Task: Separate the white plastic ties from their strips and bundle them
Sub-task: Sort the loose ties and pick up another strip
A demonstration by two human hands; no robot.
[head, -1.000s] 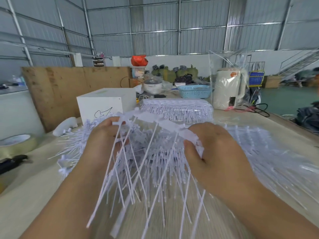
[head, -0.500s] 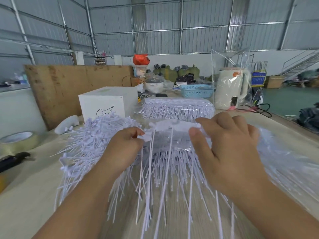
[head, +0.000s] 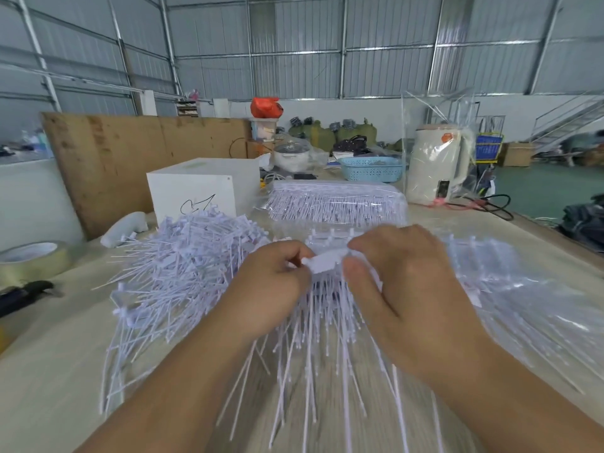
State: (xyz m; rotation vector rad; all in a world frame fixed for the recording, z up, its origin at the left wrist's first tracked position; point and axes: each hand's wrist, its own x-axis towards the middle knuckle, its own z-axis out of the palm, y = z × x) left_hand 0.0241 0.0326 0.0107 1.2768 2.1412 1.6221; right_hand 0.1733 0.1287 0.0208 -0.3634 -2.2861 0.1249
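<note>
A short white strip of plastic ties [head: 323,261] is held up over the table, its thin tails hanging down toward me. My left hand [head: 273,289] pinches its left end and my right hand [head: 402,282] pinches its right end, the two hands close together. A loose heap of white ties [head: 183,273] lies to the left. A wrapped block of tie strips [head: 336,204] lies behind the hands, and more strips in clear plastic [head: 510,289] spread out on the right.
A white box [head: 202,188] stands behind the heap. A tape roll [head: 32,259] and a black tool [head: 26,292] lie at the left edge. A blue basket [head: 372,168], a bagged cream kettle [head: 438,165] and a black cable [head: 490,204] sit at the back right.
My hands have come together from wide apart, and the stretch of strip showing between them has shrunk to a short piece. The strip has dropped lower over the table.
</note>
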